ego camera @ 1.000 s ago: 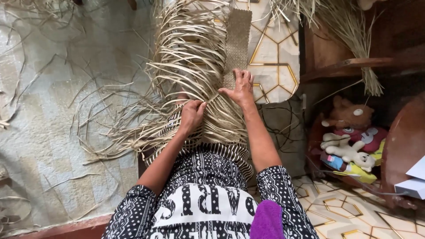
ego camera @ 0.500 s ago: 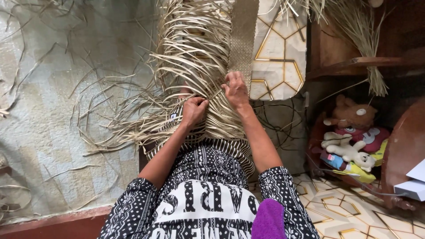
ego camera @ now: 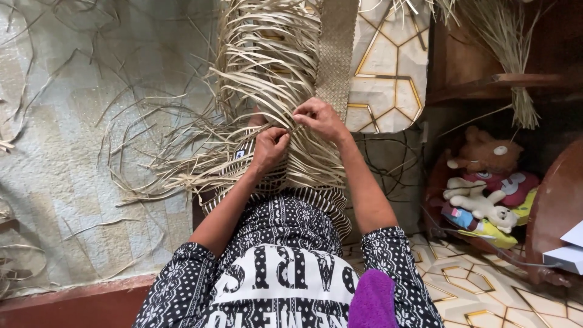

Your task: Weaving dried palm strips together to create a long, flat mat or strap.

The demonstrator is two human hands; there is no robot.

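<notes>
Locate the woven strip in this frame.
In the head view, the woven strip runs up from just above the right hand, along the right edge of the loose straw strands, beside the patterned floor tiles.

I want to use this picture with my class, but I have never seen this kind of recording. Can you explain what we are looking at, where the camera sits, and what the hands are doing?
There is no machine here: a person works with two bare hands. The one camera is worn on the person's head and looks down, so the patterned clothing at the bottom is the person's own body.

The left hand and right hand meet over a bundle of pale dried strips, pinching strands between the fingers. Beside the strips lies a finished woven band, narrow and even. Loose strands spread over a grey mat on the person's left.

On the right are a tiled floor, a wooden shelf with more dried fibre hanging from it, and soft toys below it.
</notes>
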